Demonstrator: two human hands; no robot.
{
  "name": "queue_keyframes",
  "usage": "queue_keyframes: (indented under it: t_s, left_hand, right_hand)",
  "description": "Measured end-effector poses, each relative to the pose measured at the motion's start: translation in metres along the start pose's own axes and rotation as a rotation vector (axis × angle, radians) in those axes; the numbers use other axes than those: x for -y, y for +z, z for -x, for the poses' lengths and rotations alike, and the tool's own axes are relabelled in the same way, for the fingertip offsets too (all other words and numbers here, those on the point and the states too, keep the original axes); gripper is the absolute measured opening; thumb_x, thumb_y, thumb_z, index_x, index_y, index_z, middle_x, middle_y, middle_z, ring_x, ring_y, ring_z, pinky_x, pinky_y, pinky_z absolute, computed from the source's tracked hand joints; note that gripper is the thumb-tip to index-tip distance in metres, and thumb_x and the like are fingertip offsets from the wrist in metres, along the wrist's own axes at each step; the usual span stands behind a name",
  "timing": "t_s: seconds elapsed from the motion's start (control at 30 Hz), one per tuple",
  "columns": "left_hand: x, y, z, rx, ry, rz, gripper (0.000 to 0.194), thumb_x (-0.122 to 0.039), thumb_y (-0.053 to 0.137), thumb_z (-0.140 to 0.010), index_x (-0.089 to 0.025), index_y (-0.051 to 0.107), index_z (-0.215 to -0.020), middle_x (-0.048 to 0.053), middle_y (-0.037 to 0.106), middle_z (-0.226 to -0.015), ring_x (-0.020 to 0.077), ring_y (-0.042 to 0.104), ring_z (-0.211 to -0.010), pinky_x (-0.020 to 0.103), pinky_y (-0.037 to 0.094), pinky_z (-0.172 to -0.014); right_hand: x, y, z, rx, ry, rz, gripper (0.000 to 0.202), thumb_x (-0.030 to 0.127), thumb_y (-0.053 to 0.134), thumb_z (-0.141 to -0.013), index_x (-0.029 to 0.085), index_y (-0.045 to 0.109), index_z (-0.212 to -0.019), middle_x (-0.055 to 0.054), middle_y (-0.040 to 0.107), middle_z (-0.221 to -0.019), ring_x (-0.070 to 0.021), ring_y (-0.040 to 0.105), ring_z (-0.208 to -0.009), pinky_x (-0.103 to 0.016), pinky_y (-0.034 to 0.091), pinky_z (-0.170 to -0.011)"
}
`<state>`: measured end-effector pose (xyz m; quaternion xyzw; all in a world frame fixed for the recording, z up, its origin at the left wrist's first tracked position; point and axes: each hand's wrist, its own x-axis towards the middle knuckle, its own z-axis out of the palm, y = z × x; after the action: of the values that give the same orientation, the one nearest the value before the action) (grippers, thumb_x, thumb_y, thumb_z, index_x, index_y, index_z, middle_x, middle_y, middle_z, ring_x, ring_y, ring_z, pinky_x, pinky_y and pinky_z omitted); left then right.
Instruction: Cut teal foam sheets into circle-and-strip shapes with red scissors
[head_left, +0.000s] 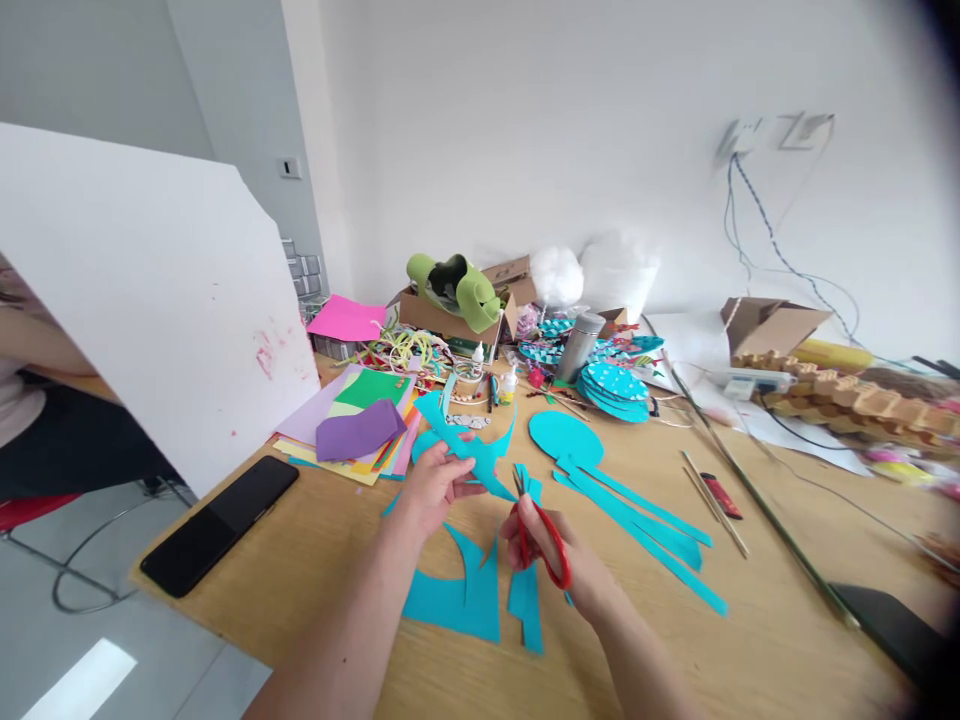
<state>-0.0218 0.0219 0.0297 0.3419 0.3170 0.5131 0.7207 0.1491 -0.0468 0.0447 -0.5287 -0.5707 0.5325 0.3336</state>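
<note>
Between its thumb and fingers my left hand (441,482) pinches a curved offcut of turquoise felt-like sheet (480,455). My right hand (559,550) grips red-handled scissors (553,548), their blades pointing away from me beside the right tip of that piece. Whether the blades touch it I cannot tell. Below the hands lie a turquoise scrap with a round cut-out (457,605) and a narrow turquoise strip (527,610). To the right rest a turquoise disc (566,438) and several long turquoise strips (652,530).
Coloured sheets (360,430) and a black phone (221,522) lie on the left. A steel flask (579,348), dotted turquoise discs (613,390) and glue bottles stand behind. Thin sticks (716,503), a red lighter (721,496) and a long rod (750,480) occupy the right. A person sits beyond the white board (157,300).
</note>
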Motion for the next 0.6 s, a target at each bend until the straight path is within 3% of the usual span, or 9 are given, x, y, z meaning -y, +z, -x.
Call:
queue_keyframes:
  t_s: [0.23, 0.6]
  left_hand:
    - [0.0007, -0.0044, 0.0007, 0.04, -0.037, -0.055, 0.051, -0.019, 0.077, -0.064, -0.015, 0.061, -0.112, 0.005, 0.069, -0.083, 0.0153, 0.065, -0.069, 0.027, 0.054, -0.061]
    - [0.0001, 0.001, 0.0035, 0.077, -0.021, -0.134, 0.059, -0.022, 0.082, -0.055, -0.014, 0.062, -0.11, 0.005, 0.069, -0.084, 0.015, 0.064, -0.072, 0.027, 0.051, -0.063]
  right_hand:
    - [-0.0038, -0.0016, -0.0013, 0.098, -0.031, 0.09, 0.061, 0.069, 0.035, -0.086, 0.018, 0.058, -0.063, -0.003, 0.06, -0.054, -0.0148, 0.053, -0.051, -0.029, 0.041, -0.053]
    - [-0.0074, 0.0044, -0.0004, 0.103, 0.058, 0.089, 0.058, 0.072, 0.043, -0.08, 0.018, 0.06, -0.067, -0.002, 0.059, -0.051, -0.0138, 0.053, -0.048, -0.027, 0.041, -0.049]
